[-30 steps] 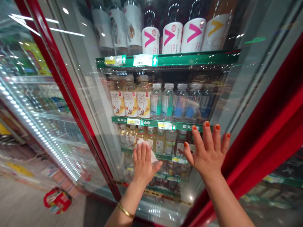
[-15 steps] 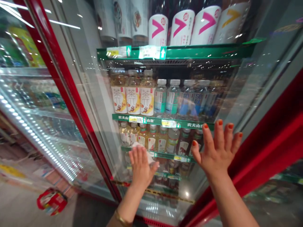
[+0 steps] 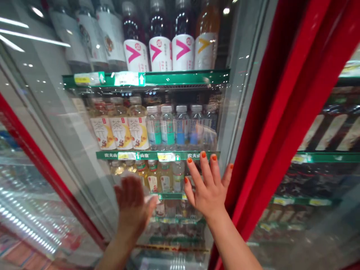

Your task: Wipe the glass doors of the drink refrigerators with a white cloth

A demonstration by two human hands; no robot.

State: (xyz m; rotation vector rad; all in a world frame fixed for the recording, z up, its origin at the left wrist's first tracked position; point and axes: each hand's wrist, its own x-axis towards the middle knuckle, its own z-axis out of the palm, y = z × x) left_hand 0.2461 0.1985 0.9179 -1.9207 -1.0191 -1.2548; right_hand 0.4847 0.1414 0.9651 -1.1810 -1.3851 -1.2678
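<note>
My left hand (image 3: 131,204), smeared by motion, lies flat over a white cloth (image 3: 147,197) against the glass door (image 3: 92,191) of a drinks cooler. Part of the cloth shows between its fingers and thumb; whether it is fabric or paper I cannot tell. My right hand (image 3: 209,187) is spread, with orange nails, at the right part of the same glass and near the red door frame (image 3: 270,112). It holds nothing. Behind the pane, tea bottles (image 3: 137,129) and clear water bottles (image 3: 168,125) stand on a shelf above hand level.
Taller bottles with white labels (image 3: 160,54) stand on the top shelf, over a green shelf edge (image 3: 185,78). Another cooler with dark bottles (image 3: 317,131) lies right of the red frame. A strip of lights (image 3: 30,225) glows at the lower left.
The view has swung right, so the cooler and both hands appear further left. My left hand has shifted left across the glass with the cloth. My right hand stays spread near the frame.
</note>
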